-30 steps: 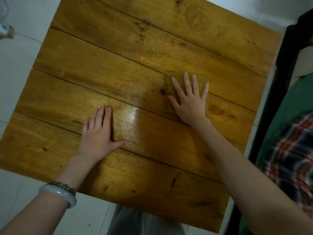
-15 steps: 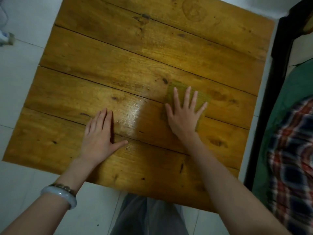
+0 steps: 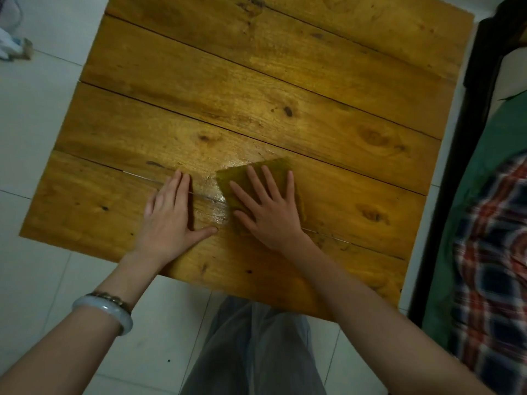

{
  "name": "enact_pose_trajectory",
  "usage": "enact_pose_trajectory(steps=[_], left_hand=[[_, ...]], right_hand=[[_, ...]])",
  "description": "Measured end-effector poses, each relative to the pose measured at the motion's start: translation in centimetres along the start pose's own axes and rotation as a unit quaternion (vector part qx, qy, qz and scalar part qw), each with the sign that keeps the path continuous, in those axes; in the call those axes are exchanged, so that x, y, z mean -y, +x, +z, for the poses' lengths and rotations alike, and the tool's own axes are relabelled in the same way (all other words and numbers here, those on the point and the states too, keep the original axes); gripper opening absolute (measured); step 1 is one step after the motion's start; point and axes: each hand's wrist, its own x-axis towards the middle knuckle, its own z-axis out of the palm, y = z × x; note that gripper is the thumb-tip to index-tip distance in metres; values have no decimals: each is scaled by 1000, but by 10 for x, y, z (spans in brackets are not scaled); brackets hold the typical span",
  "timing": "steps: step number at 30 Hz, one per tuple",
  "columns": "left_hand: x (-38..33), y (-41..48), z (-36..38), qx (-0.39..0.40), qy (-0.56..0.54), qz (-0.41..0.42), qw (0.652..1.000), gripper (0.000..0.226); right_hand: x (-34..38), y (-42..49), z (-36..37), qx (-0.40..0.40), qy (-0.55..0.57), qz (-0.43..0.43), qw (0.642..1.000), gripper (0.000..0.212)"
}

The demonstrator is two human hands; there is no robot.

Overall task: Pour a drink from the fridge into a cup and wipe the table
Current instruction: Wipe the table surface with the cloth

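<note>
Cloth, green-brown and square, lies flat on the wooden table, toward 6 o'clock of the tabletop on the near planks. The right hand presses it down with straight, spread fingers, palm over its near part. The left hand rests flat on bare wood at 9 o'clock of the cloth, fingers together and thumb stretched out, grasping nothing. A wet sheen shows between them. Plaid fabric lies at 3 o'clock.

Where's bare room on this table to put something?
Bare: the far planks of the yellow-brown wooden table beyond both hands, and its near-left corner. Crowded: the near middle, where the left hand lies beside the right hand pressing the square olive-green cloth.
</note>
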Motion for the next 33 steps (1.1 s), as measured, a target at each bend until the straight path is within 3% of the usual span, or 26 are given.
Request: enact_pose_trajectory(steps=[10, 19, 23, 28, 33], left_hand=[[-5, -3, 9, 14, 47, 3, 999, 118], [-9, -3, 5, 14, 75, -2, 997, 117], [-22, 2, -5, -4, -6, -35, 999, 102], [-55, 20, -17, -54, -156, -25, 986, 77], [-91, 46, -18, -53, -259, -43, 963, 69]], right_hand=[[-55, -72, 2, 31, 8, 167, 986, 65], [-14, 36, -15, 17, 39, 180, 983, 70], [-17, 33, -24, -21, 118, 179, 977, 64], [-35, 1, -41, -198, 313, 340, 865, 35], [-53, -4, -51, -131, 414, 431, 791, 35]])
